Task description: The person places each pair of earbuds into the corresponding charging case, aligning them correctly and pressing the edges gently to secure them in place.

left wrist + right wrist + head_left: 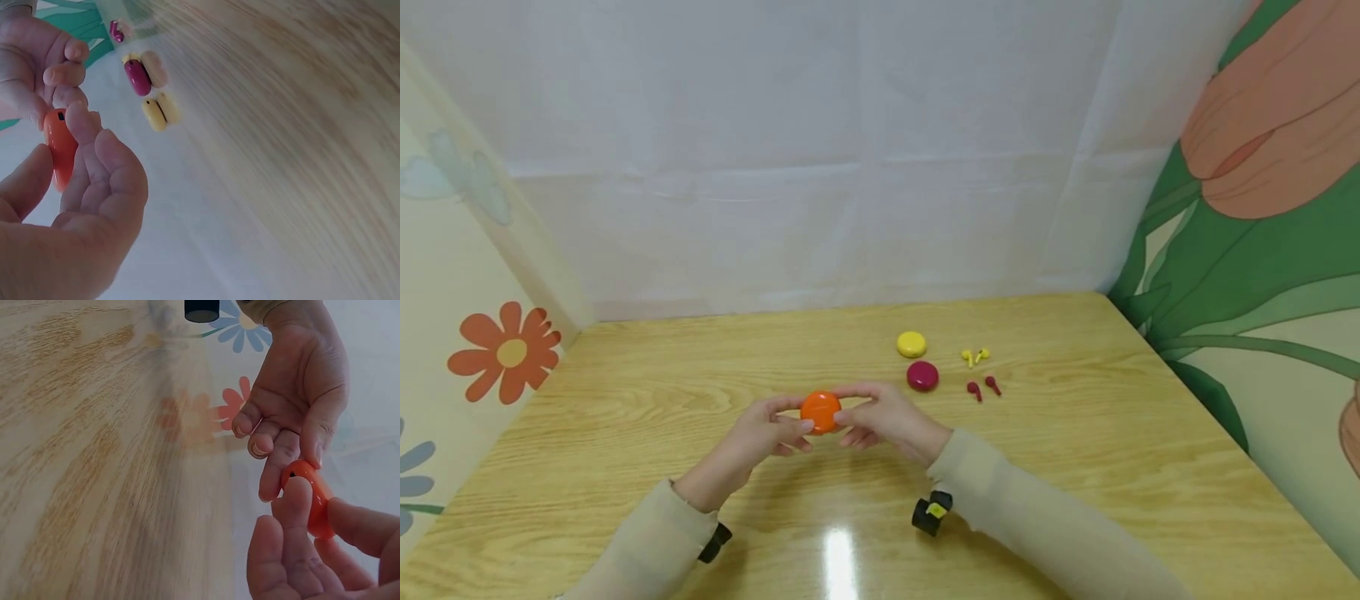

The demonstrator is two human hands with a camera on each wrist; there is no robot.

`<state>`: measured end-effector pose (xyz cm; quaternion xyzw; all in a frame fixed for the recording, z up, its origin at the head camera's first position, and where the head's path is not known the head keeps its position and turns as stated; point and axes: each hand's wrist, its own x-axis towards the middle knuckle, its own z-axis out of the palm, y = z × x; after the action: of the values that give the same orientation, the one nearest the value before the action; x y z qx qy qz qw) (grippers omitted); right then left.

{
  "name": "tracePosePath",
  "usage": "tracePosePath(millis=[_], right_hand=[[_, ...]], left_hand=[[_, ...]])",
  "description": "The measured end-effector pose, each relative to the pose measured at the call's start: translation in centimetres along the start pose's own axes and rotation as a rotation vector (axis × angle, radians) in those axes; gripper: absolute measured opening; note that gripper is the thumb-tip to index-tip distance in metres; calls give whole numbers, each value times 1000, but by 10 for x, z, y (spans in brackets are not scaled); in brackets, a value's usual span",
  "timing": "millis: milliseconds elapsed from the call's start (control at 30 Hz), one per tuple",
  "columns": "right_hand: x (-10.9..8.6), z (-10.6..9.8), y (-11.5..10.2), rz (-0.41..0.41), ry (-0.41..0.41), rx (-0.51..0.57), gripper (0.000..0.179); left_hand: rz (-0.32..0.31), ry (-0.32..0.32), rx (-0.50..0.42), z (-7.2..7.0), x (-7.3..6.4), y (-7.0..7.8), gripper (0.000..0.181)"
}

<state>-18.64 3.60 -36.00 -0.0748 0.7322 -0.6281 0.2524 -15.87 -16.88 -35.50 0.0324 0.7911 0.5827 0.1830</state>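
Observation:
An orange round earbud case (821, 412) is held up between both hands over the table, its lid closed. My left hand (762, 432) pinches its left side between thumb and fingers. From the right, my right hand (887, 420) grips the opposite side, thumb on the front face. The left wrist view shows the orange case (60, 150) edge-on, a small dark slot near one end. Seen from the right wrist, the case (317, 509) sits between both sets of fingertips.
Behind the right hand lie a yellow case (912, 344) and a dark red case (922, 376), both closed. To their right are a pair of yellow earbuds (976, 357) and a pair of dark red earbuds (983, 388). White cloth backs the wooden table (662, 367).

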Motion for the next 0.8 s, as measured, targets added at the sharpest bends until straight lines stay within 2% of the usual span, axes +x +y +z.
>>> tracePosePath(millis=[233,433,667,800], right_hand=[[5,3,3,52,-12,46,39],[8,8,9,90,-6,104,39],[12,15,11,84,-12,138,40],[14,18,12,90,-16,148,40]], left_hand=[[14,-75,22,-8,1,-5,44],[-2,-87,58,-11,0,-9,47],[-35,-83,84,-18,0,-14,47],[-50,-101,71,-22,0,-17,49]])
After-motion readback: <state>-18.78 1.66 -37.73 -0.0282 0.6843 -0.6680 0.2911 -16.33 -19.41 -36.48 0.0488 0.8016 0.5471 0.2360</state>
